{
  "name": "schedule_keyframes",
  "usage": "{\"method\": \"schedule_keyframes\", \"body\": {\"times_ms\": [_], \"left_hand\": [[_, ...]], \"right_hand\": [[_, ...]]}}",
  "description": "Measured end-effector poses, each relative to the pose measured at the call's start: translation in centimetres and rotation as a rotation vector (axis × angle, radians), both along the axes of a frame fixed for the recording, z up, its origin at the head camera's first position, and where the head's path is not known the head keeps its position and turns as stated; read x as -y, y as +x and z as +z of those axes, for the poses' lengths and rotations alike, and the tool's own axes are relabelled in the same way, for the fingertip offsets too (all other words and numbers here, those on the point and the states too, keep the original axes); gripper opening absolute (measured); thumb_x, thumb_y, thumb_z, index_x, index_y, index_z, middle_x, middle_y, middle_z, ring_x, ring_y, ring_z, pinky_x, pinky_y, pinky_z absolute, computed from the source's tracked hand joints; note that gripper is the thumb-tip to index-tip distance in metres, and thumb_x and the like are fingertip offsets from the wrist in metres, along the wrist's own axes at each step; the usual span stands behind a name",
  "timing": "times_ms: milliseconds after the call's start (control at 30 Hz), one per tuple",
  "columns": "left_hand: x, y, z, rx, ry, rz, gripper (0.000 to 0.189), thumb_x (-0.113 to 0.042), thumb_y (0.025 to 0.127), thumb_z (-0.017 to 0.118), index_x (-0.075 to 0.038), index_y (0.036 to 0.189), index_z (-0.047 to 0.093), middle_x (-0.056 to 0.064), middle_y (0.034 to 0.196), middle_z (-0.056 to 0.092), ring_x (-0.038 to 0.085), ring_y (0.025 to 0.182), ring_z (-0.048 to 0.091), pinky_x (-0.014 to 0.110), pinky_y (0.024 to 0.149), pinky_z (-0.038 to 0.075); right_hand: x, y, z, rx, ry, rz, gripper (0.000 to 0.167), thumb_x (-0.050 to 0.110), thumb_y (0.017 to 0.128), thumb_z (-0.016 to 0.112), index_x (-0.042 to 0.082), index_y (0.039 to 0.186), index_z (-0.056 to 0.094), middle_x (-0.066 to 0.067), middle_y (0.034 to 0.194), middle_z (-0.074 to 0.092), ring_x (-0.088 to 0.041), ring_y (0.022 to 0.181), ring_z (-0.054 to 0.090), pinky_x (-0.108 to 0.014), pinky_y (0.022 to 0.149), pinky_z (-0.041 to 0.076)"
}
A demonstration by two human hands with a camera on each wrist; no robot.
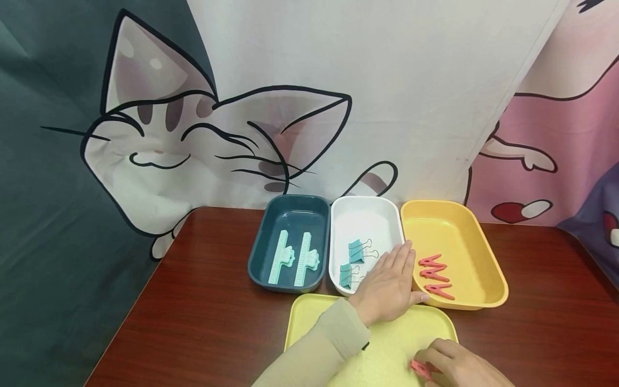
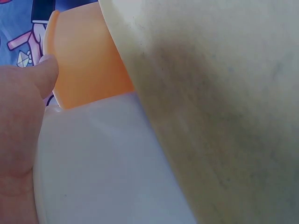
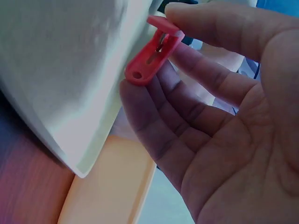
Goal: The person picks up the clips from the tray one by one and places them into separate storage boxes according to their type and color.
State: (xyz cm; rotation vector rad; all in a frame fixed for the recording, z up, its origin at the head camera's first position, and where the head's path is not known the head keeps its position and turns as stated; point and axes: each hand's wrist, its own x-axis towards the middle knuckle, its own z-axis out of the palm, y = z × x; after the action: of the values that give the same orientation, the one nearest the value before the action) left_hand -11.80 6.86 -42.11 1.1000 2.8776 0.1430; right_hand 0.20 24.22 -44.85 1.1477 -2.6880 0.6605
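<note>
My right hand point(image 1: 459, 365) pinches a red clothespin point(image 1: 422, 369) low over the pale yellow tray point(image 1: 387, 344). In the right wrist view the clothespin point(image 3: 156, 53) sits between thumb and fingertips, its spring showing. Straight-fingered, my left hand point(image 1: 389, 282) lies along the meeting rims of the white box point(image 1: 367, 209) and the deep yellow box point(image 1: 464, 236), thumb pointing right over the yellow rim. Several red clothespins point(image 1: 434, 274) lie in the yellow box. The white box holds two teal binder clips point(image 1: 357, 251), partly beside the left hand.
Left of the white box stands a dark blue box point(image 1: 290, 207) with two mint ruler clips point(image 1: 278, 258) in it. All of it rests on a reddish-brown table point(image 1: 193, 301). A cartoon-printed cloth point(image 1: 290, 54) hangs behind the table's back edge.
</note>
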Motion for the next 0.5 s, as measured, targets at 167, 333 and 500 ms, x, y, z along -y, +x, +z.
{"method": "schedule_keyframes", "body": {"times_ms": [167,333,500], "left_hand": [[0.0,0.0,0.0,0.001,-0.006,0.000,0.085,-0.063,0.101,0.032,-0.007,0.162,0.012,0.006,0.169,0.005,0.019,0.154,0.008,0.030,0.122,0.012],[0.0,0.0,0.1,0.005,-0.011,0.000,0.085,-0.064,0.101,0.031,-0.007,0.162,0.011,0.006,0.169,0.003,0.019,0.154,0.007,0.030,0.122,0.011],[0.0,0.0,0.1,0.004,-0.009,-0.001,0.085,-0.063,0.101,0.030,-0.007,0.162,0.012,0.006,0.169,0.003,0.019,0.154,0.007,0.030,0.122,0.012]], "right_hand": [[-0.5,-0.3,1.2,0.164,0.108,-0.115,0.028,0.037,0.084,0.081,0.024,0.105,0.070,0.023,0.096,0.054,0.006,0.080,0.047,-0.019,0.063,0.048],[-0.6,-0.6,2.3,0.172,0.169,-0.200,0.027,0.042,0.085,0.079,0.027,0.106,0.071,0.022,0.099,0.056,0.003,0.084,0.050,-0.023,0.067,0.053],[-0.6,-1.1,3.2,0.169,0.195,-0.254,0.028,0.040,0.083,0.082,0.029,0.106,0.071,0.023,0.098,0.056,0.000,0.086,0.053,-0.027,0.071,0.056]]}}
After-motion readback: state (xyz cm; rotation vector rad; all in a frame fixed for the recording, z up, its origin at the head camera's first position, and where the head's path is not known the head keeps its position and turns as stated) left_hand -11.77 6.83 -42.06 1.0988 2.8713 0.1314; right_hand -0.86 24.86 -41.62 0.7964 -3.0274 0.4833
